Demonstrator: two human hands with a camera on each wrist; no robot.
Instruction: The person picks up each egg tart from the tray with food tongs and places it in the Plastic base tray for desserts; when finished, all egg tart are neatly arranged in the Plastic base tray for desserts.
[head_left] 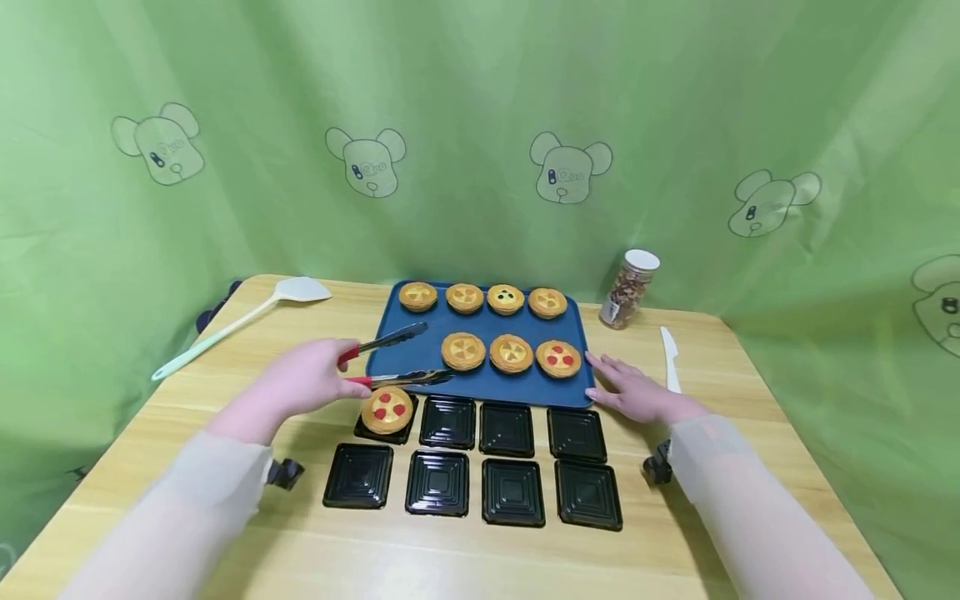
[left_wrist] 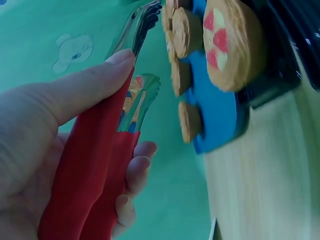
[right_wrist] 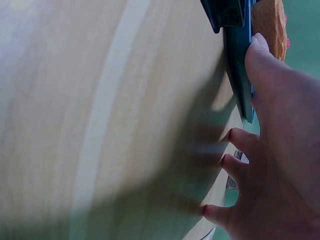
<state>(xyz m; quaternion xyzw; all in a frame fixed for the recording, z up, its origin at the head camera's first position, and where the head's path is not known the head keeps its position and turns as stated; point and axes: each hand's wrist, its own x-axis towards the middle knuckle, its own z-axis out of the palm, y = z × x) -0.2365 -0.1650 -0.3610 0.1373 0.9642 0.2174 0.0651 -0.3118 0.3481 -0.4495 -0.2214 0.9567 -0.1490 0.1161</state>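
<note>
My left hand (head_left: 318, 375) grips red-handled metal tongs (head_left: 412, 379), their tips spread apart over the left part of the blue tray (head_left: 480, 388). In the left wrist view the thumb lies along one red handle (left_wrist: 95, 150), with the fingers round the other; nothing sits between the tips. Below the tongs, a tart with red pieces (head_left: 387, 411) stands on a black square base. At the tray's right edge is my right hand (head_left: 633, 392), thumb (right_wrist: 259, 45) on the rim and other fingers spread. Several tarts (head_left: 511, 353) stand on the tray in two rows.
Several black square plastic bases (head_left: 438, 483) lie in two rows before the tray. A white spatula (head_left: 300, 289) with a pale green handle lies at the left. On the right are a white-lidded jar (head_left: 628, 292) and a white plastic knife (head_left: 670, 358). A green curtain (head_left: 480, 83) hangs behind the table.
</note>
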